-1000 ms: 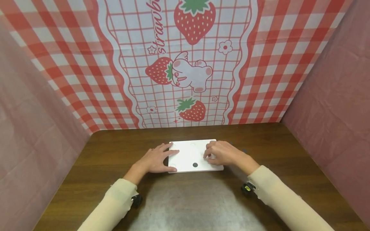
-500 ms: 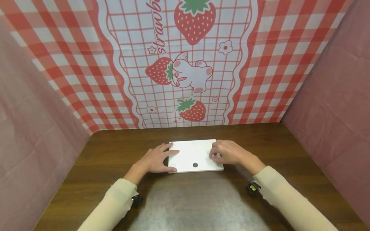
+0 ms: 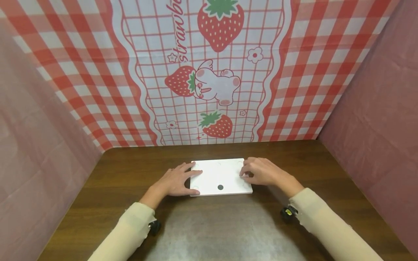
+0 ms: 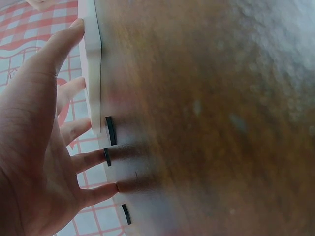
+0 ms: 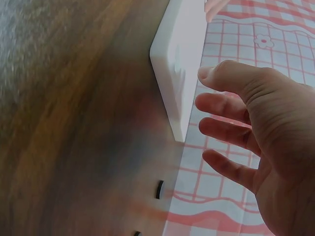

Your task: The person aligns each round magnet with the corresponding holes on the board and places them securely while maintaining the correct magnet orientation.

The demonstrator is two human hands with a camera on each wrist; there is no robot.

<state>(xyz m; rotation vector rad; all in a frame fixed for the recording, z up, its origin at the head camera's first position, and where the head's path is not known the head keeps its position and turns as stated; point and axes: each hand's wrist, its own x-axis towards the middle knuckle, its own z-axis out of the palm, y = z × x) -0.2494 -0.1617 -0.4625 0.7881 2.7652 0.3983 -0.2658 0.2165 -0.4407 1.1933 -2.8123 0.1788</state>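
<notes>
A flat white board (image 3: 217, 175) lies on the table with faint round hollows near its edges. One dark disc (image 3: 220, 187) sits in it near the front middle. My left hand (image 3: 177, 180) spreads over the board's left end, thumb and fingertips resting on it. In the left wrist view, its lower fingers reach past the board's corner beside a black disc (image 4: 110, 131). My right hand (image 3: 261, 172) is over the board's right end with bent fingers. The right wrist view shows its thumb (image 5: 231, 77) and fingers apart, nothing visible between them, beside the board's edge.
Another black disc (image 5: 160, 189) lies on the brown wooden table (image 3: 209, 224) beyond the board in the right wrist view. A checked strawberry cloth (image 3: 209, 90) hangs behind the table. Pink drapes (image 3: 375, 119) close in both sides.
My right hand has shifted a little to the right along the board, toward its right edge. The left hand, the board and the dark disc in it have stayed put.
</notes>
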